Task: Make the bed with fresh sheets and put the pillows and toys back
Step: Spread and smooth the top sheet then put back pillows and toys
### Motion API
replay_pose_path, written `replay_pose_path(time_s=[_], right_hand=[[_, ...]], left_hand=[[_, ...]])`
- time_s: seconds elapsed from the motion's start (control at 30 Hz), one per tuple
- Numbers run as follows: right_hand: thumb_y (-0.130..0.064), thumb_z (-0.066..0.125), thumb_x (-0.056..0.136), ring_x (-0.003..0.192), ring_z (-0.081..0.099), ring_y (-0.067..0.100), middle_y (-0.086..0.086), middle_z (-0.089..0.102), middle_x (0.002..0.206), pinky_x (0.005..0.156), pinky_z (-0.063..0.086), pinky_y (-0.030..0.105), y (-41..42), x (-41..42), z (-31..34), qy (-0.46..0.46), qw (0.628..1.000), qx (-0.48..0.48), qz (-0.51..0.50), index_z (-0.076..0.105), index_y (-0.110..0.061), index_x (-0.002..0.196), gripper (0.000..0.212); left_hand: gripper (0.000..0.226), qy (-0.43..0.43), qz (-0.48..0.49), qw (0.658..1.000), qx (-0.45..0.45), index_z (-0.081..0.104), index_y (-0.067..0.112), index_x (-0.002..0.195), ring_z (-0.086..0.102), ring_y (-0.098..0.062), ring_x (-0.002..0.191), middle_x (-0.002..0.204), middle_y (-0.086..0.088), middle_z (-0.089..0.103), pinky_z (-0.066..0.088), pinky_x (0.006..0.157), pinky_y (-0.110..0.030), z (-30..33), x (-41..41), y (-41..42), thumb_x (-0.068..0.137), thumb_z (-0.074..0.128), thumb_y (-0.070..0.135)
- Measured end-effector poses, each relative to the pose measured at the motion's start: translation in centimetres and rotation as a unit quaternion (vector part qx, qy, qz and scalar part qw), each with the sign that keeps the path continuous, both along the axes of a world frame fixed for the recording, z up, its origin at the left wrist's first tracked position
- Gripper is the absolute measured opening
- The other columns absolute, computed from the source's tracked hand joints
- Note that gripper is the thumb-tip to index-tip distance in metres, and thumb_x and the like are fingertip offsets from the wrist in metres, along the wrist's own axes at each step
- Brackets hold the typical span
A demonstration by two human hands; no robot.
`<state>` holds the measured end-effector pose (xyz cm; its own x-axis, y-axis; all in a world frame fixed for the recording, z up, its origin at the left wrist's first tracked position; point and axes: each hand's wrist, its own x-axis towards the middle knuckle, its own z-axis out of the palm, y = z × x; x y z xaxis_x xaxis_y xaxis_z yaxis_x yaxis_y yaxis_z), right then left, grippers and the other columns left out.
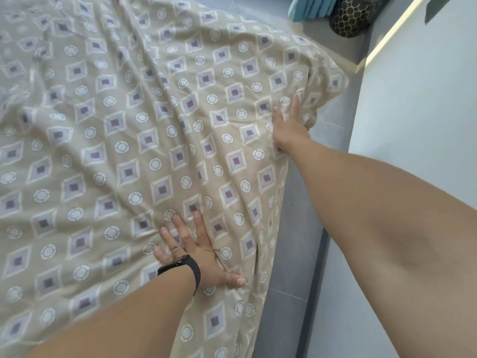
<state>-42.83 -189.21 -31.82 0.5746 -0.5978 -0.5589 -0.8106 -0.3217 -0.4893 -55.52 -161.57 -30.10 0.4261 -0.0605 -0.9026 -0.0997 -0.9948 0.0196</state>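
A beige sheet [129,140] patterned with diamonds and circles covers the bed and fills most of the view, creased in long folds running toward the far corner. My left hand [196,257], a black band on its wrist, presses flat on the sheet near the bed's right edge with fingers spread. My right hand [289,125] reaches farther along the same edge and lies with straight fingers on the sheet close to the far corner. The sheet's edge hangs over the side of the bed beside both hands. No pillows or toys are in view.
A grey tiled floor strip [304,228] runs along the bed's right side, bounded by a white wall or cabinet face [418,120]. At the top right stand a dark patterned round cushion [351,16] and turquoise fabric [312,7].
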Motion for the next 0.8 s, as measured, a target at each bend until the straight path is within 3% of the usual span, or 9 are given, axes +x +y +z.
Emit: replay_pose_path(time_s=[0.07, 0.1, 0.17, 0.27, 0.4, 0.53, 0.63, 0.8], right_hand=[[-0.051, 0.021, 0.106, 0.143, 0.033, 0.041, 0.012, 0.007, 0.168, 0.112, 0.03, 0.053, 1.9, 0.1, 0.7, 0.03, 0.996, -0.058, -0.053, -0.014, -0.033, 0.159, 0.066], [-0.048, 0.022, 0.105, 0.147, 0.024, 0.039, 0.009, -0.001, 0.168, 0.113, 0.027, 0.056, 3.4, -0.3, 0.8, 0.044, 0.992, -0.113, -0.025, -0.01, -0.03, 0.16, 0.066], [-0.047, 0.022, 0.105, 0.153, 0.002, 0.034, 0.004, -0.009, 0.168, 0.119, 0.011, 0.061, 7.5, -3.1, 0.0, 0.025, 0.972, -0.204, 0.117, -0.007, -0.031, 0.16, 0.064], [-0.051, 0.013, 0.104, 0.152, -0.022, 0.031, 0.0, -0.016, 0.168, 0.119, -0.013, 0.058, 14.0, -9.9, -1.6, -0.037, 0.929, -0.222, 0.293, -0.008, -0.035, 0.16, 0.062], [-0.055, 0.005, 0.103, 0.152, -0.024, 0.022, -0.005, -0.019, 0.167, 0.121, -0.016, 0.05, 15.6, -14.1, -1.7, -0.002, 0.902, -0.234, 0.363, -0.009, -0.036, 0.16, 0.062], [-0.053, 0.011, 0.105, 0.153, -0.021, 0.027, -0.001, -0.022, 0.167, 0.124, -0.004, 0.05, 16.4, -14.9, 0.9, 0.086, 0.902, -0.208, 0.368, -0.014, -0.03, 0.159, 0.065], [-0.071, 0.016, 0.098, 0.151, -0.026, 0.034, 0.005, -0.028, 0.164, 0.122, -0.01, 0.051, 23.8, -19.5, 1.7, 0.122, 0.904, -0.168, 0.374, -0.018, -0.024, 0.158, 0.084], [-0.071, 0.01, 0.096, 0.148, -0.034, 0.027, 0.007, -0.032, 0.163, 0.118, -0.022, 0.054, 42.9, -31.4, 0.9, 0.042, 0.922, -0.133, 0.362, -0.022, -0.028, 0.157, 0.081]], left_hand=[[0.173, -0.004, 0.008, 1.0, -0.003, -0.065, 0.028, 0.115, -0.056, -0.048, 0.118, 0.118, -0.016, -0.072, -0.016, 0.108, -0.074, 0.0, 0.0, -0.1, 0.023, 0.063, 0.099], [0.173, -0.01, 0.009, 1.0, -0.005, -0.065, 0.029, 0.115, -0.055, -0.048, 0.12, 0.118, -0.016, -0.072, -0.015, 0.109, -0.074, 0.1, 0.0, -0.1, 0.023, 0.064, 0.099], [0.173, -0.019, 0.005, 1.0, -0.011, -0.065, 0.03, 0.114, -0.053, -0.048, 0.123, 0.119, -0.015, -0.071, -0.014, 0.109, -0.074, 0.1, -0.1, -0.1, 0.022, 0.064, 0.099], [0.171, -0.044, -0.005, 0.999, -0.025, -0.064, 0.031, 0.117, -0.052, -0.048, 0.126, 0.124, -0.014, -0.07, -0.018, 0.107, -0.072, 0.3, -0.7, 0.5, 0.027, 0.064, 0.099], [0.168, -0.078, -0.012, 0.994, -0.072, -0.057, 0.032, 0.128, -0.051, -0.045, 0.129, 0.133, -0.011, -0.065, -0.022, 0.107, -0.069, 0.8, -2.0, 1.3, 0.031, 0.063, 0.099], [0.159, -0.12, -0.096, 0.979, -0.13, -0.046, 0.033, 0.14, -0.053, -0.035, 0.131, 0.144, -0.007, -0.057, -0.027, 0.108, -0.064, 1.3, -3.8, 4.3, 0.041, 0.058, 0.1], [0.154, -0.108, -0.208, 0.962, -0.139, -0.04, 0.032, 0.145, -0.055, -0.026, 0.131, 0.15, -0.004, -0.051, -0.028, 0.11, -0.058, 0.6, -7.6, 11.8, 0.046, 0.056, 0.099], [0.146, -0.117, -0.235, 0.96, -0.1, -0.045, 0.038, 0.139, -0.055, -0.026, 0.131, 0.145, -0.003, -0.056, -0.028, 0.112, -0.055, 1.1, -17.3, 30.7, 0.049, 0.053, 0.098]])
